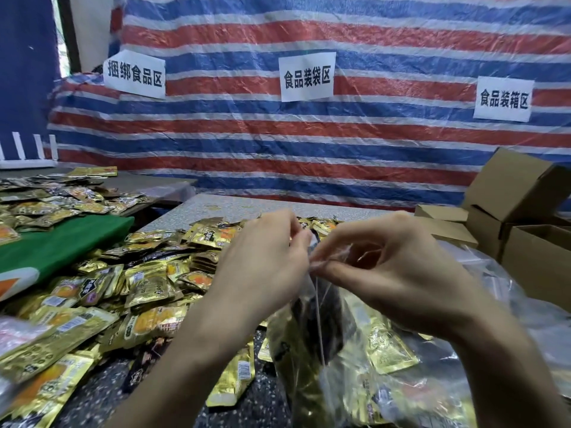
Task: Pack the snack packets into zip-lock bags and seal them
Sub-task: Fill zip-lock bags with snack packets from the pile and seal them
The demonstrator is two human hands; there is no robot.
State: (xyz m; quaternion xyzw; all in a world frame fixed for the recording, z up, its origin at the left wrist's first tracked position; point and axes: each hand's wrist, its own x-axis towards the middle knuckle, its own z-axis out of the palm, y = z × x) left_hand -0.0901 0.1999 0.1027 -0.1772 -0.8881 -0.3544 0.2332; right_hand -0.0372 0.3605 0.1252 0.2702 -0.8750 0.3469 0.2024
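Left hand (262, 264) and right hand (389, 273) are pinching the zip-lock bag (312, 350) at twelve o'clock, likely keeping its packets (389, 350) hanging clear of the seal.

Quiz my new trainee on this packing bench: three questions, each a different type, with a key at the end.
1. True or false: the zip-lock bag is empty.
2. The loose snack packets lie mostly: A) left of the hands, B) inside the cardboard boxes, C) on the floor.
3. Fill in: the left hand and the right hand both pinch the bag at its ____ edge.

Key: 1 false, packets show through the clear plastic; 2 A; 3 top.
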